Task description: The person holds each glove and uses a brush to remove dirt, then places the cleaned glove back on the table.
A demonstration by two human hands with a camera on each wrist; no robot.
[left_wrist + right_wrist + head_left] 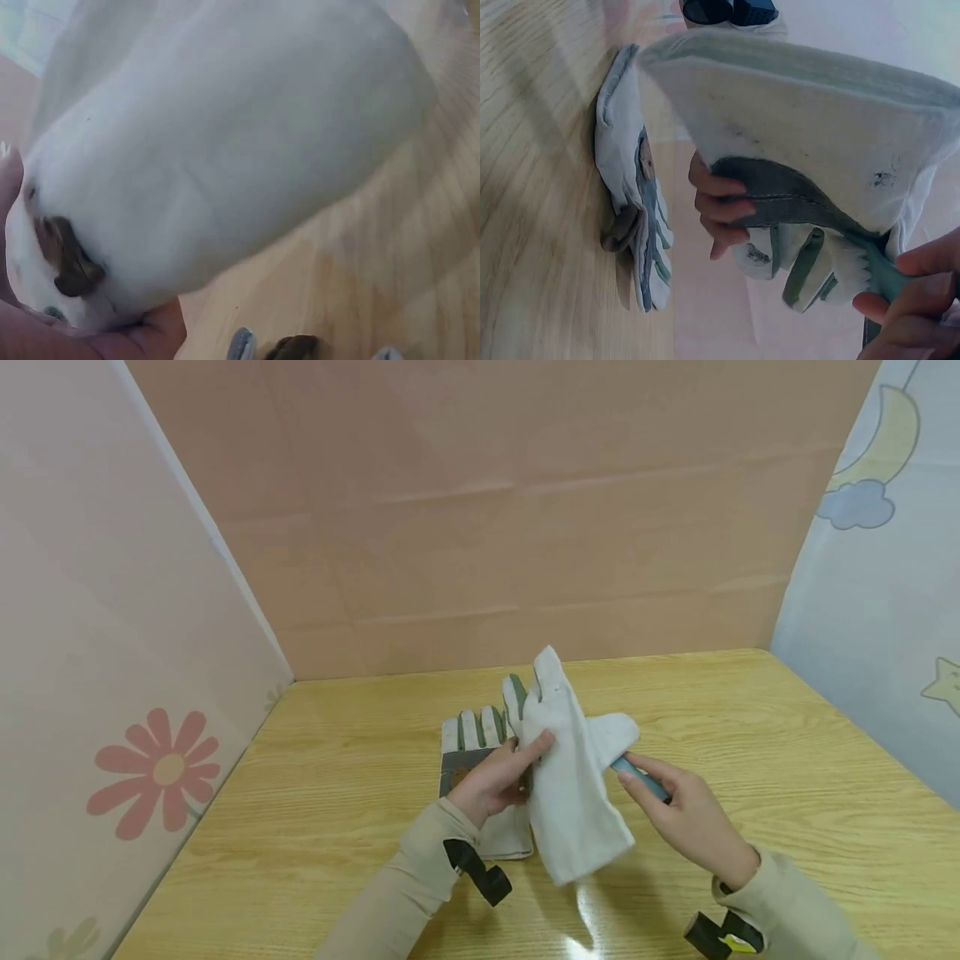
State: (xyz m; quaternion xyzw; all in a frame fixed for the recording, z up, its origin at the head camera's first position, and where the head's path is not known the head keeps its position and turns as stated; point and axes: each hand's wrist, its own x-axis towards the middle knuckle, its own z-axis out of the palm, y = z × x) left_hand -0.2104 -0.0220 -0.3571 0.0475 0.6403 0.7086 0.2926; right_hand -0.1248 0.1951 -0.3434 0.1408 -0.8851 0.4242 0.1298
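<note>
A white work glove (573, 793) with grey and green patches hangs tilted above the table, its cuff toward me. My left hand (498, 777) grips it by the finger end, thumb on the white back. In the right wrist view, the held glove (810, 120) shows dark smudges on its palm side. My right hand (682, 810) pinches a slim blue handle (645, 779) against the glove's thumb; the handle's far end is hidden and its kind unclear. The matching glove (506, 835) lies on the table beneath my left hand, partly covered by it.
The wooden table (337, 777) runs back to a plain brownish wall (480, 527). A panel with a pink flower (168, 768) stands at the left. Another panel with a moon (892, 435) and a star stands at the right.
</note>
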